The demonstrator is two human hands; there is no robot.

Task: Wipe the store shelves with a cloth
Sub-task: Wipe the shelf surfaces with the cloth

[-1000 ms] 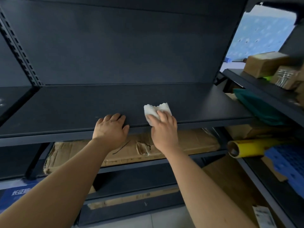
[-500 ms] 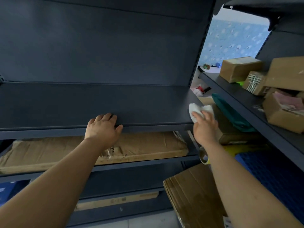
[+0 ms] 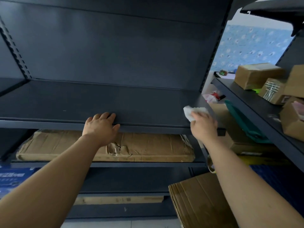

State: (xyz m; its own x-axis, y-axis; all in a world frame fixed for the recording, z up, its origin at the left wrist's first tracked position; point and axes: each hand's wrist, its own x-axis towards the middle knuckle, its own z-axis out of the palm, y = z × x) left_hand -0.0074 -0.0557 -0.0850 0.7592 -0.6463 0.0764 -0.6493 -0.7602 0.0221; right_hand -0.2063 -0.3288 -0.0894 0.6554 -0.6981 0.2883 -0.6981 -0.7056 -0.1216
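Progress seems partial: the cloth [image 3: 194,112], bunched in the curled grip of the right hand [image 3: 204,127], lies at the right end of the shelf [image 3: 115,102] while the left hand [image 3: 100,127] rests spread on its front lip, with lower shelves [image 3: 131,164] likely left to wipe.

Long flat cardboard package [image 3: 148,145], ribbed cardboard sheet [image 3: 197,199] lower right, brown box [image 3: 256,75] far right, blue patterned wall [image 3: 253,45] behind

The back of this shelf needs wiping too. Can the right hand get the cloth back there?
Probably yes. The right hand holds the cloth at the front right corner of the shelf, and nothing stands between it and the back panel; the space above looks open.
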